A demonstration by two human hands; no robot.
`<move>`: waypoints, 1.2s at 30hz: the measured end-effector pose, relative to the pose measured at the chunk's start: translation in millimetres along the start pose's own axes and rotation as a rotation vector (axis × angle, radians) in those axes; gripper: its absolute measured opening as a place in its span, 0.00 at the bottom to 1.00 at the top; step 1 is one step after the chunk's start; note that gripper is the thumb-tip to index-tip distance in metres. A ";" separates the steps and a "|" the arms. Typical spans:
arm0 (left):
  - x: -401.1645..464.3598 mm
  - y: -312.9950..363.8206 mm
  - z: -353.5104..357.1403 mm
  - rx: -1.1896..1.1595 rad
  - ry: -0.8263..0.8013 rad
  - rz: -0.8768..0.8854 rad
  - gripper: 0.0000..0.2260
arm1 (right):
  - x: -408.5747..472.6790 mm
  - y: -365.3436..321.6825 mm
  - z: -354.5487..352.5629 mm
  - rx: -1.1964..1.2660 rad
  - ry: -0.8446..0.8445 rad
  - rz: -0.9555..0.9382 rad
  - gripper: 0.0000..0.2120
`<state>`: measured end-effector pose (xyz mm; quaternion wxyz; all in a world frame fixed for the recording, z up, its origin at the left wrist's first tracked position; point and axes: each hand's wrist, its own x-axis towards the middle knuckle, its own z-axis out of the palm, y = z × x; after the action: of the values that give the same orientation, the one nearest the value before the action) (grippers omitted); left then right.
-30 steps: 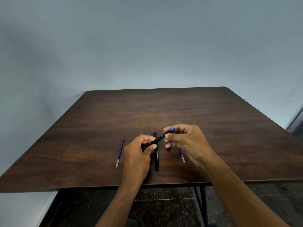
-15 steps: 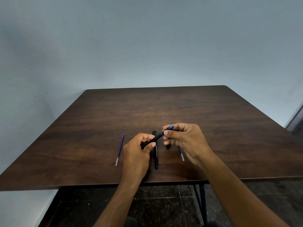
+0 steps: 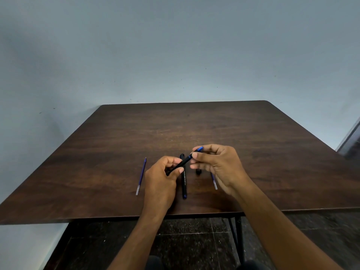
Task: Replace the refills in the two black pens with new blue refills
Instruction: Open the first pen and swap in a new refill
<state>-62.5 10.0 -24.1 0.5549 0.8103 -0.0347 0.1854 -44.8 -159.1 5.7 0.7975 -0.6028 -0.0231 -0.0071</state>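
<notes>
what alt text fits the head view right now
Two hands hold a black pen above a dark wooden table: the left hand grips its barrel, the right hand pinches its blue end. A second pen and two refills lie below.

A black pen (image 3: 183,180) lying on the dark wooden worktop (image 3: 253,145) carries a line of small white print along its barrel. The lettering is too small and blurred to read with certainty. No other writing shows.
</notes>
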 end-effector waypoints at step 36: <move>-2.9 1.3 -3.9 -0.024 0.016 0.027 0.11 | -11.1 9.2 22.6 0.040 0.038 0.040 0.11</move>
<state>-66.6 12.7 -22.7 0.5621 0.8016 -0.0434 0.1989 -56.1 -135.1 2.5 0.8098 -0.5868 0.0039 -0.0024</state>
